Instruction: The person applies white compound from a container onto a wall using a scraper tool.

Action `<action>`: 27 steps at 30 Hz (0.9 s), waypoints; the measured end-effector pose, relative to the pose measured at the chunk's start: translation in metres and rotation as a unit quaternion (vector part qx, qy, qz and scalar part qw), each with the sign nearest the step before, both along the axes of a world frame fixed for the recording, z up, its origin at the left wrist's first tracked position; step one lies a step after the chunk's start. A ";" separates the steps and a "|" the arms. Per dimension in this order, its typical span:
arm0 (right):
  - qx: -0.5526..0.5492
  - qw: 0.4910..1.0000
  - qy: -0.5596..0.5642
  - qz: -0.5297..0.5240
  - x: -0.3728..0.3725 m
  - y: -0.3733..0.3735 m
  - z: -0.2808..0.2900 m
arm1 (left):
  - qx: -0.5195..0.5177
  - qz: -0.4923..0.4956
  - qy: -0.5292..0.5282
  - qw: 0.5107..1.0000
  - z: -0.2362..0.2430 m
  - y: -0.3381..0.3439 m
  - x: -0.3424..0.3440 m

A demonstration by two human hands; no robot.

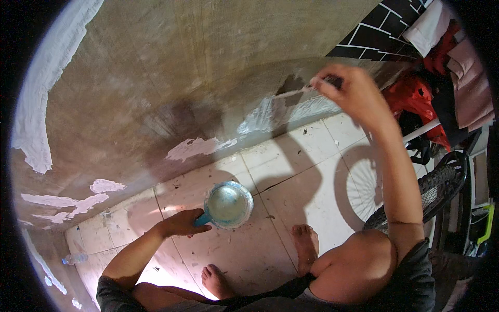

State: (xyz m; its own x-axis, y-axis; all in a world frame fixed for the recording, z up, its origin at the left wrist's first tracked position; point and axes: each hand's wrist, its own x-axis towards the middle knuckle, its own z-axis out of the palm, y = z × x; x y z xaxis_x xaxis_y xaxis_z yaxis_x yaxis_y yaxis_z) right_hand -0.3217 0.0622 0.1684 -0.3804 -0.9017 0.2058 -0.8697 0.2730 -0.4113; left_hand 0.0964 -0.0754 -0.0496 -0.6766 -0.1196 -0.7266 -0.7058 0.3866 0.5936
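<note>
My left hand [182, 222] grips the handle of the blue mug [227, 205] low at centre while my right hand [347, 93] pinches a brush [297, 91] against the wall [171, 78] at upper right, and I'd judge tilting the mug could spill onto the floor [301, 156].

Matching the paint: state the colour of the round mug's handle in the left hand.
Blue handle on the round plastic mug, gripped by the left hand; head view.

Blue mug [227, 205], brown wall [156, 78] patched white, black tiles [382, 28] lined white
</note>
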 end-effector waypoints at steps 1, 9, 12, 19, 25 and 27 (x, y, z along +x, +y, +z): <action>-0.028 0.999 0.006 0.017 0.000 0.003 0.008 | 0.001 -0.001 0.008 1.000 -0.002 -0.001 0.001; 0.025 0.998 0.038 0.038 0.007 0.001 -0.004 | 0.002 -0.023 -0.004 1.000 -0.008 -0.003 0.002; 0.055 0.998 0.001 0.022 0.028 -0.001 -0.008 | 0.006 -0.014 -0.020 1.000 -0.006 -0.003 0.006; 0.038 0.992 -0.065 0.102 0.033 -0.016 -0.076 | 0.012 -0.039 -0.019 0.999 -0.003 -0.005 -0.003; 0.034 0.997 -0.038 0.056 0.034 -0.028 -0.056 | 0.016 -0.016 -0.037 0.999 -0.011 -0.003 0.010; 0.015 0.998 -0.039 0.051 0.030 -0.033 -0.051 | 0.028 -0.018 -0.024 0.999 -0.013 -0.002 0.013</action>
